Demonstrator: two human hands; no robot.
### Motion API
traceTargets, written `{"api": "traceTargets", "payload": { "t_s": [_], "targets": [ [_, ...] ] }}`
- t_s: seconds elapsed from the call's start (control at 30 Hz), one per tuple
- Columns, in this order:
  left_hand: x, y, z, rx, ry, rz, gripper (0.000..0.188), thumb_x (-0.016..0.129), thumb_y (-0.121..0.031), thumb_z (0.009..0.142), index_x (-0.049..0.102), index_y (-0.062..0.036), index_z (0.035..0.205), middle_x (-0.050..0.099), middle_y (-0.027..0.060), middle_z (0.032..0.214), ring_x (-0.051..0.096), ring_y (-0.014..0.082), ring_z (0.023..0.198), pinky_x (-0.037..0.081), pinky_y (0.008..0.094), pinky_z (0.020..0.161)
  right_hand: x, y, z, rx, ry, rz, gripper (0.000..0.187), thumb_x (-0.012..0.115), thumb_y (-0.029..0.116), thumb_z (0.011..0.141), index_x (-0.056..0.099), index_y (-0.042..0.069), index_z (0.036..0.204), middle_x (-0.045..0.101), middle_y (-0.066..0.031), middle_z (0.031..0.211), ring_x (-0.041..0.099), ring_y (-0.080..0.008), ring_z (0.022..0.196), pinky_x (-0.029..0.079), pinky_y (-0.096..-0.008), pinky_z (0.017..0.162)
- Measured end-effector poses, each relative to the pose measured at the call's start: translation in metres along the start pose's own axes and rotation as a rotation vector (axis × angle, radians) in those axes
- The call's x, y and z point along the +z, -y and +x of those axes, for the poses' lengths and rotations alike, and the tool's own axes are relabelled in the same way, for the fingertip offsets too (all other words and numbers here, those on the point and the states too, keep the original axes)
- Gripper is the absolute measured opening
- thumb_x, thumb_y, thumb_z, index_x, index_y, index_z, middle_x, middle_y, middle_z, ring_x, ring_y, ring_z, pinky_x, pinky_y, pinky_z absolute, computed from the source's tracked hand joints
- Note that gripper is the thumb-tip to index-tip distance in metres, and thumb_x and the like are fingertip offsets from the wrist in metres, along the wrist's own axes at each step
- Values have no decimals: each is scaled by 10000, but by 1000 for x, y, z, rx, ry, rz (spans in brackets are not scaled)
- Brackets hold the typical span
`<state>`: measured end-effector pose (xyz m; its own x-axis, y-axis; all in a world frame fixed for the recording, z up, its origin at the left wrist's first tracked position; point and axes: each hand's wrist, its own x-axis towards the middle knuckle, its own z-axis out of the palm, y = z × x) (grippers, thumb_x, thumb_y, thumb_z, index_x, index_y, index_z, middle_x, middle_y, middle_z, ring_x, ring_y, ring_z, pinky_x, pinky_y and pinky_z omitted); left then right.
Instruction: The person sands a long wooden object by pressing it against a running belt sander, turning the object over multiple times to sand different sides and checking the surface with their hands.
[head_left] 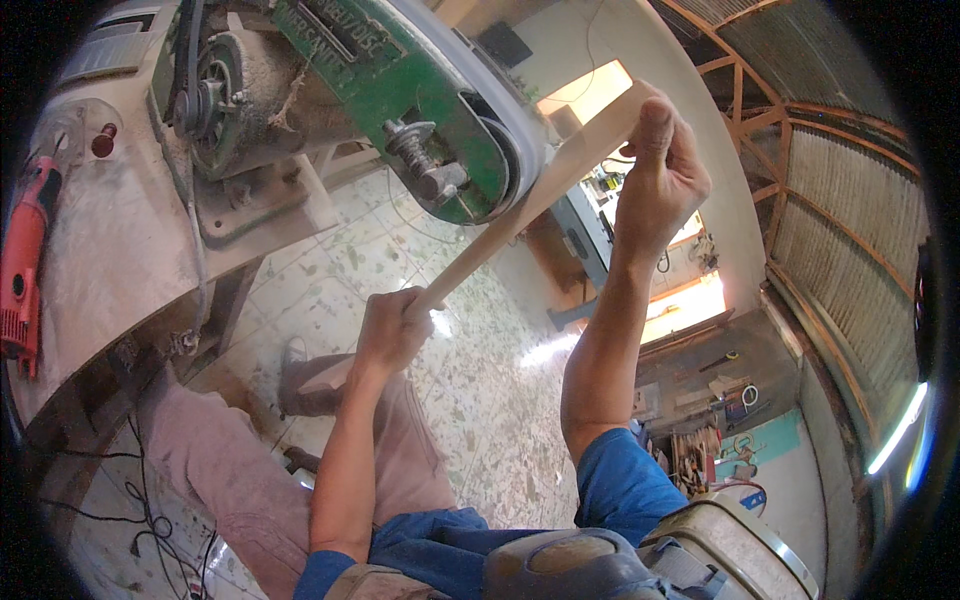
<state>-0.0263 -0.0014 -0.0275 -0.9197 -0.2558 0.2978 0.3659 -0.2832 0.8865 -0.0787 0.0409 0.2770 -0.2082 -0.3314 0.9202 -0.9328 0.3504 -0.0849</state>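
A long, pale wooden strip [490,240] slants across the view between my two hands, its middle against the rounded end of the belt of a green belt sander [370,100]. My left hand [392,330] is closed round the strip's lower, nearer end. At the upper right, my right hand [662,165] grips the far end, with the thumb along the near side and the other fingers partly hidden behind. The sanding belt [525,150] wraps the roller next to the wood. A spring and bolt [425,160] stick out from the sander's side.
A dusty bench [120,230] at left carries a motor with a belt [240,100] and a red power tool [32,240]. Cables [150,520] lie on the tiled floor [500,390] at lower left. Tools and stacked material [700,450] stand along the right wall.
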Motion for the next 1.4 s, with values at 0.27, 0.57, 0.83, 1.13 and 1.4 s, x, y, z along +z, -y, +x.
{"api": "traceTargets", "payload": {
  "t_s": [0.27, 0.57, 0.83, 1.13, 1.4],
  "targets": [
    [-1, 14, -4, -37, 49, -64, 244, 636, -108, 771, 759, 6, 948, 646, 56, 629, 584, 89, 581, 461, 285, 545, 2, 0, -11, -17, 6, -102, 442, 760, 453, 909, 785, 46, 1080, 656, -36, 854, 601, -101, 766, 471, -252, 676],
    [-8, 16, -4, -127, 231, -286, 287, 613, -85, 754, 755, 33, 974, 657, 51, 653, 613, 118, 553, 495, 276, 538, -1, 13, -14, 4, 21, -362, 416, 780, 443, 896, 799, 59, 1055, 651, -15, 810, 571, -90, 768, 455, -251, 675],
    [-8, -15, 5, -193, 304, -305, 319, 638, -83, 726, 753, 37, 998, 659, 62, 669, 615, 126, 555, 497, 271, 533, -2, -1, 11, -76, -78, -299, 454, 805, 523, 823, 822, 104, 995, 560, 14, 709, 491, -86, 634, 397, -247, 584],
    [-10, 10, 2, -232, 398, -357, 338, 615, -100, 725, 756, 26, 1005, 664, 88, 661, 609, 138, 538, 502, 274, 526, -1, 14, -11, -4, -11, -460, 461, 818, 495, 833, 810, 83, 1038, 576, 15, 780, 491, -71, 705, 401, -236, 620],
    [-15, 14, 2, -259, 485, -484, 376, 643, -93, 709, 727, 80, 1032, 672, 117, 670, 623, 158, 547, 505, 284, 515, -2, 1, -14, -110, -52, -535, 430, 838, 502, 786, 821, 114, 972, 559, 8, 704, 494, -103, 609, 389, -273, 552]
  ]
}}
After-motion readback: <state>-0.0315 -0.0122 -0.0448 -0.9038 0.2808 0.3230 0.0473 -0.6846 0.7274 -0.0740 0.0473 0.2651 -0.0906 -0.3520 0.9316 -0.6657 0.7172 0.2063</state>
